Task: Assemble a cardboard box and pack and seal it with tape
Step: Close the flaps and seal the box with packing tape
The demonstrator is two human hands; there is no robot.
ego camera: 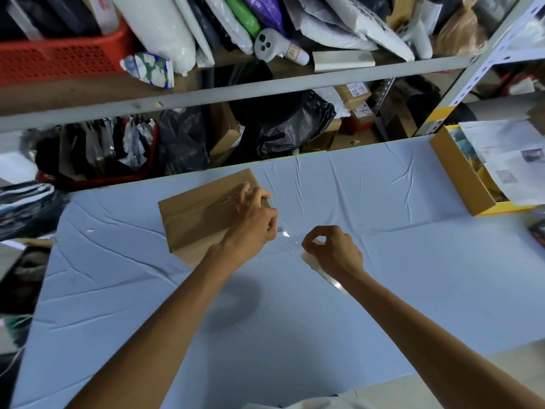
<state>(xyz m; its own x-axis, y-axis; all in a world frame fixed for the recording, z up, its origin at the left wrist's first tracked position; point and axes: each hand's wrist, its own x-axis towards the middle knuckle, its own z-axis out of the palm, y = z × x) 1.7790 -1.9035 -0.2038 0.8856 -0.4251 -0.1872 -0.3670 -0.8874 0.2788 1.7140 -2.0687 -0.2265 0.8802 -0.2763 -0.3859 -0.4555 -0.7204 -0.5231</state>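
Cardboard box (194,215) under left hand (253,222), right hand (333,250) beside; clear tape (287,236) in both pinches.

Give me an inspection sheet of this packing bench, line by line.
Surface: table covered with a creased light-blue cloth.
Job's things: closed cardboard box with tape along its top seam; clear tape stretched out from its right end.
Clutter: open box with papers in it, at the right edge.
Hands: left hand pinches the tape at the box end; right hand pinches the strip further out.
Cables: nothing seen.
Surroundings: metal shelving behind the table, holding a red basket, bags and parcels.
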